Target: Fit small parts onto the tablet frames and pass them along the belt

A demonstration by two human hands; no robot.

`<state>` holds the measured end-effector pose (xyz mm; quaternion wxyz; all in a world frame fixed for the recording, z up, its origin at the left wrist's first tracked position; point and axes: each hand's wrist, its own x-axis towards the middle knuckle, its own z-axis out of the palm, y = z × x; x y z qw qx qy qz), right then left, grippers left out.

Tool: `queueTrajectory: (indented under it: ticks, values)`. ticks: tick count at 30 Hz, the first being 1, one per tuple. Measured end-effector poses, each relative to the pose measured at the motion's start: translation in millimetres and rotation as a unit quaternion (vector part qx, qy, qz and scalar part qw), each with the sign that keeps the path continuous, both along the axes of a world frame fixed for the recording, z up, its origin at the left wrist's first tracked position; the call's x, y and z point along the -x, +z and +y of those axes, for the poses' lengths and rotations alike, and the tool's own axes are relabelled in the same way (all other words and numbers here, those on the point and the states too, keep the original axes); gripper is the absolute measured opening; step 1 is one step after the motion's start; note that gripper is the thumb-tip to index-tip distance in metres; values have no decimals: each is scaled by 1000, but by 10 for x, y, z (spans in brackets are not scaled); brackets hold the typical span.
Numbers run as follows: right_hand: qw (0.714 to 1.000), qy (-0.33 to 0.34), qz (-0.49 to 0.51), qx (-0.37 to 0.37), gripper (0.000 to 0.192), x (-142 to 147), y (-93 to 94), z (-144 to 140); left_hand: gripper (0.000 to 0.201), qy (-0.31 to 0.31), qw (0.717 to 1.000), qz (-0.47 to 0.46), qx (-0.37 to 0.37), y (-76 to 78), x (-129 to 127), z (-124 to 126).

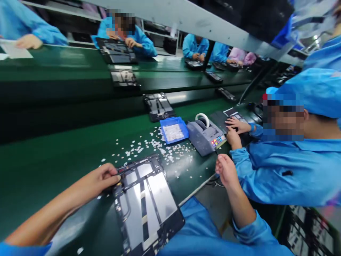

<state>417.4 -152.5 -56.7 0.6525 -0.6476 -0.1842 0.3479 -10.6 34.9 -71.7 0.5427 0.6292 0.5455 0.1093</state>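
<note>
Two bare hands work at a dark green worktop (pixel 53 167). The left hand (pixel 102 179) rests on the upper left corner of a flat black frame with shiny panels (pixel 146 202), its fingers drawn together and pinching the frame's edge. The frame lies flat on the worktop right in front of the person, with its near end reaching the worktop's edge. The right hand (pixel 226 170) hangs in the air off the worktop's near edge, well apart from the frame, fingers curled loosely together and holding nothing that shows. Small white bits (pixel 149 145) lie scattered beyond the frame, near a blue tray (pixel 174 131) filled with more of them. Beside the tray stands a grey tape dispenser (pixel 205 137), and a neighbouring person in blue (pixel 287 170) works just past it.
</note>
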Motion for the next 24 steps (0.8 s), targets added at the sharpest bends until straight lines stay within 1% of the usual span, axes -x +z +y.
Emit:
queueTrajectory:
  ticks: [1,3,4,6,8,10,13,14,15,17,18,19,20,22,24]
  values:
    - [999,-30,33,-3,42,-154,-29,37,37,-5,1000,-1,-2,-52,13,28]
    - [997,-47,57,-3,48,-383,-46,162,38,0,1000,6,-17,-85,6,49]
    - [997,-47,61,-2,48,-454,-40,235,38,6,1000,10,-25,-63,-15,43]
    - [996,-43,76,-1,46,-518,-14,362,36,15,999,20,-35,40,-83,5]
    - [995,-36,88,0,44,-503,15,414,35,27,998,23,-50,185,-152,-59]
    - [995,-33,97,1,44,-437,31,361,36,35,998,11,-53,316,-186,-135]
    - [993,-31,113,-4,47,-259,14,153,39,53,998,-27,-6,425,-156,-263]
    - [993,-18,120,-6,47,-163,9,84,40,71,997,-35,-3,445,-138,-314]
    - [992,11,125,-7,46,-40,13,31,39,103,994,-34,-25,466,-128,-372]
    - [986,101,132,8,43,302,63,7,33,185,975,-15,-119,527,-149,-517]
    - [980,152,130,16,41,516,111,46,30,216,962,-11,-165,569,-184,-603]
    - [972,201,123,20,39,748,169,117,28,232,954,-17,-190,616,-233,-696]
    - [962,248,112,18,36,990,231,216,27,231,954,-38,-187,663,-291,-791]
    - [937,339,86,19,29,1455,348,452,28,202,965,-117,-123,732,-413,-965]
    - [913,404,54,18,24,1842,426,666,32,202,957,-199,-64,742,-504,-1079]
